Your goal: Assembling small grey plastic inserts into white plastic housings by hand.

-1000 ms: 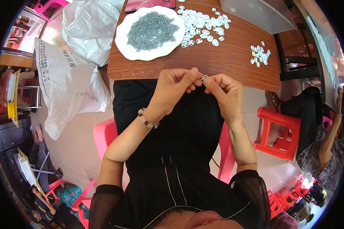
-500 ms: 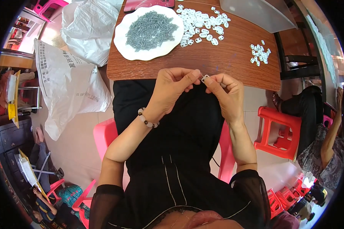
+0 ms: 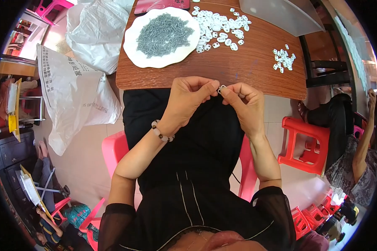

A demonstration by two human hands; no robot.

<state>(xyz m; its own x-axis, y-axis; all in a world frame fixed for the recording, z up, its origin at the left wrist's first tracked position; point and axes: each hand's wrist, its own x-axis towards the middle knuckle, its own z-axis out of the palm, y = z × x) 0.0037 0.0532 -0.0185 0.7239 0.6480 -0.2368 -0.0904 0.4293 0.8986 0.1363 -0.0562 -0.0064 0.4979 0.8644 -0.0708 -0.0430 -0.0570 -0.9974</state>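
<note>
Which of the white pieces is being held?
The piece pinched in the right hand, close to the left hand. The others in view lie on the table, in a large group and a small group.

L hand (image 3: 187, 99) & R hand (image 3: 248, 106) pinching close tog. (elbows (image 3: 125, 170) bent).

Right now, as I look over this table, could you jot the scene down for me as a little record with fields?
Left hand grip: thumb and finger pinched together beside a small white piece; anything between them is too small to tell
Right hand grip: pinching that piece
Table: brown
Plate: white, wavy rim, on the table
Grey pieces: heaped on the plate
Large white pile: right of the plate
Small white pile: farther right
Phone: pinkish red, beyond the plate
</note>
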